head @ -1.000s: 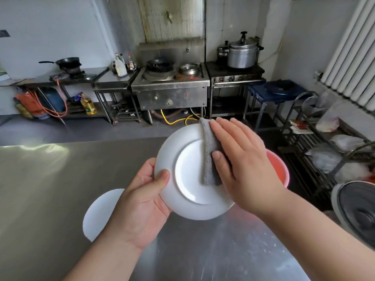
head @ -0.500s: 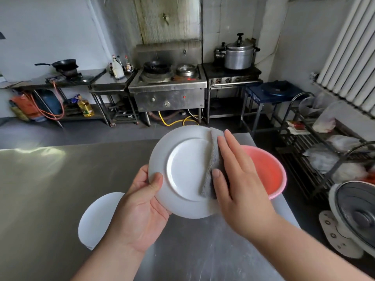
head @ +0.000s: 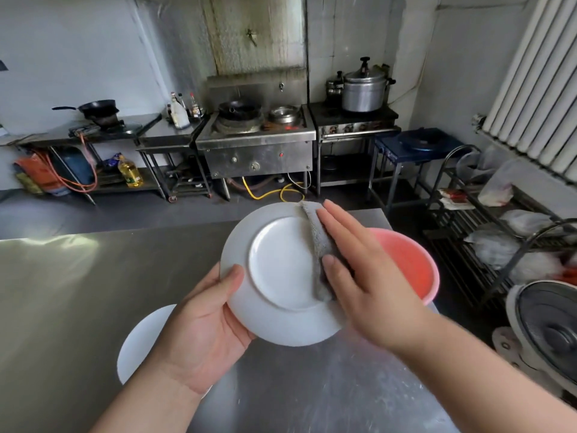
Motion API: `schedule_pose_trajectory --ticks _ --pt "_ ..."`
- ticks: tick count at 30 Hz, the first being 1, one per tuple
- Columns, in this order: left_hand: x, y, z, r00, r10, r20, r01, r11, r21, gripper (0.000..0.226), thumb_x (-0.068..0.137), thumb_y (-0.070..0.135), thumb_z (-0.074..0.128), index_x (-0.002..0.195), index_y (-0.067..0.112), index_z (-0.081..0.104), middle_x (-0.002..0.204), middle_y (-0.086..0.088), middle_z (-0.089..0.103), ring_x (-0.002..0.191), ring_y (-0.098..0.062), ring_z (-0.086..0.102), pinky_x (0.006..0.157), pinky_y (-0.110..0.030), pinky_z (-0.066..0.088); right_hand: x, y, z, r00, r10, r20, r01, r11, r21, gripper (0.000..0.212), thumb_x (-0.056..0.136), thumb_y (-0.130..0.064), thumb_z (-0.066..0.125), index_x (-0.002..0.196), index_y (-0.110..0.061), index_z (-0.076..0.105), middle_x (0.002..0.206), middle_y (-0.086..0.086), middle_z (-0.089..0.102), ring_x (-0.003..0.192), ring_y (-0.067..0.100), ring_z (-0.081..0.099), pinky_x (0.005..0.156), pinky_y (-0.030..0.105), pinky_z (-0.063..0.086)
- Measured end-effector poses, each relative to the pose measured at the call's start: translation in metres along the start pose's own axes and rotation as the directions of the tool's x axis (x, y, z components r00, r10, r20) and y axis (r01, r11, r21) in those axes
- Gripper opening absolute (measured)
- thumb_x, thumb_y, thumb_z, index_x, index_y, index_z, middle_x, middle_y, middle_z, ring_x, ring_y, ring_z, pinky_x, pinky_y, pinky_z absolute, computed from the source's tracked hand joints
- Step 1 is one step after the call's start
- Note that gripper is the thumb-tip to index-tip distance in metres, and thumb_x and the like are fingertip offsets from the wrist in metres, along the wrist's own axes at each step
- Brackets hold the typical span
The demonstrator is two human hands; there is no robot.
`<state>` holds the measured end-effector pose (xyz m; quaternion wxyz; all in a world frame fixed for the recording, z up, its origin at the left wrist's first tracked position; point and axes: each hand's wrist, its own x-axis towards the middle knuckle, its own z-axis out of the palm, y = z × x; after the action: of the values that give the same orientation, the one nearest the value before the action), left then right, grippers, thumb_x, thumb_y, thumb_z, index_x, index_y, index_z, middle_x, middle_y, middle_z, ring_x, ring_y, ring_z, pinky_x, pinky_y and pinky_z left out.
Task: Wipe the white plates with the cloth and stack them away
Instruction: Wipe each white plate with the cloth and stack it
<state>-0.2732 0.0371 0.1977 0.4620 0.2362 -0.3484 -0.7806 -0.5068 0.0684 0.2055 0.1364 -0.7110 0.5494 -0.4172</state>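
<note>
White plate (head: 281,267) is being held up over the steel table (head: 62,292), tilted toward the camera, just in front of the pink basin (head: 412,264). Left hand (head: 203,326) is gripping its lower left rim, thumb curling over the front, fingers going behind. Right hand (head: 368,276) is lying flat, fingers straight, pressing the grey cloth (head: 318,242) against the plate's right side. The folded cloth is running from the top rim downward. 1 other plate (head: 140,342) is sitting on the table, partly hiding under the left wrist.
</note>
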Motion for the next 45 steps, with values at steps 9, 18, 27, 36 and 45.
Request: schedule_pose_trajectory --ticks 9,18,27,36,45 --pt "0.000 -0.010 -0.004 0.996 0.038 0.080 -0.034 0.998 -0.054 0.043 0.103 0.018 0.049 0.144 0.019 0.062 0.149 -0.013 0.060 0.135 -0.032 0.060 0.093 -0.048 0.058 0.012 -0.002 -0.002 0.999 -0.029 -0.018 0.027 0.990 -0.138 0.063 0.108 -0.029 0.050 0.165 -0.018 0.027 0.173 -0.004 0.019 0.159 0.010 0.018 0.128 0.035 0.022" --pt "0.001 -0.029 0.021 0.990 0.000 0.139 0.005 0.999 -0.035 0.059 0.100 0.010 0.052 0.158 0.014 0.041 0.159 -0.022 0.046 0.146 -0.046 0.044 0.114 -0.068 0.039 -0.021 -0.006 0.038 0.923 0.226 -0.311 -0.172 0.966 0.193 0.065 0.102 -0.024 0.048 0.164 -0.017 0.031 0.172 -0.011 0.019 0.156 -0.004 0.014 0.122 0.010 0.011" --pt "0.008 -0.005 0.020 0.999 -0.005 -0.034 0.003 0.997 -0.072 0.045 0.105 0.029 0.044 0.142 0.012 0.064 0.145 -0.015 0.063 0.132 -0.031 0.063 0.095 -0.045 0.060 0.002 -0.007 0.004 0.998 0.044 -0.042 -0.045 0.998 -0.037 0.062 0.107 -0.022 0.047 0.165 -0.022 0.027 0.168 -0.019 0.013 0.158 0.002 0.014 0.122 0.011 0.009" --pt "0.012 -0.021 0.033 0.997 0.061 -0.053 -0.068 0.987 -0.142 0.045 0.111 0.029 0.036 0.145 0.010 0.060 0.150 -0.017 0.058 0.138 -0.035 0.057 0.103 -0.051 0.055 0.000 0.001 0.010 0.998 0.035 -0.060 -0.039 0.997 -0.065 0.060 0.112 -0.035 0.041 0.166 -0.018 0.019 0.169 -0.016 0.002 0.160 0.004 -0.002 0.131 0.037 0.008" --pt "0.026 -0.044 0.062 0.992 -0.059 -0.115 0.044 0.991 -0.130 0.062 0.107 0.045 0.037 0.154 0.007 0.048 0.149 -0.019 0.058 0.139 -0.036 0.056 0.122 -0.048 0.033 -0.046 -0.015 0.072 0.957 0.014 -0.290 -0.052 0.991 -0.124 0.061 0.105 -0.027 0.036 0.163 -0.011 0.023 0.174 0.011 0.008 0.159 0.043 -0.007 0.124 0.067 0.011"
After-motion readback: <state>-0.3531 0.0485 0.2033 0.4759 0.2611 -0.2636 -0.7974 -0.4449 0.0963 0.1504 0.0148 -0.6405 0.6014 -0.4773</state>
